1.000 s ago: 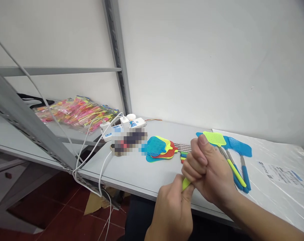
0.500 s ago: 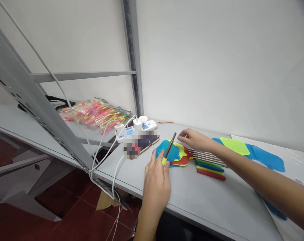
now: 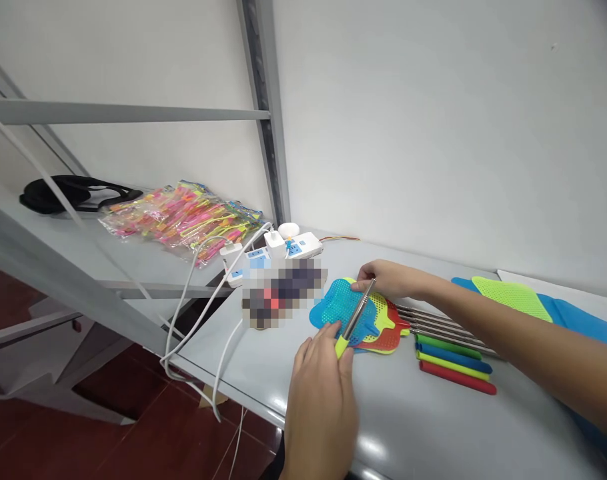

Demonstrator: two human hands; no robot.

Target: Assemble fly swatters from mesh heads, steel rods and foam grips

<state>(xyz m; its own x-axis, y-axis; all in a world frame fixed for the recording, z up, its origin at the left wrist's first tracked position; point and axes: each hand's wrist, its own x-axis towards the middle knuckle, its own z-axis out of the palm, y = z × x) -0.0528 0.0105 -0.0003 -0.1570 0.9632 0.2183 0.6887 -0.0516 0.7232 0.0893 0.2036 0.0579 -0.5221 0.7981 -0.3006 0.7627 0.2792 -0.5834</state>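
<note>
My left hand (image 3: 323, 393) is closed round the yellow-green grip of a steel telescopic rod (image 3: 358, 312), which points up and away. My right hand (image 3: 381, 279) is at the far edge of a stack of perforated fly swatter heads, its thumb and fingers curled near the top blue swatter head (image 3: 339, 303). Whether it grips an edge there is hidden. Under the blue head lie yellow and red swatter heads (image 3: 386, 341). Several metal rods (image 3: 443, 325) extend right from the stack. Their foam-like handles include a red handle (image 3: 457, 378) and a blue handle (image 3: 456, 358).
A power strip (image 3: 306, 245) with plugs and white cables stands behind a blurred phone-like object (image 3: 283, 293). Plastic packets (image 3: 183, 217) and a black strapped item (image 3: 58, 193) lie on the left shelf. More blue and yellow-green swatter heads (image 3: 511, 298) lie at right.
My right hand has come down to the edge of the swatter heads. My left hand still holds the rod. The view has shifted a little, bringing more of the left shelf into sight.
</note>
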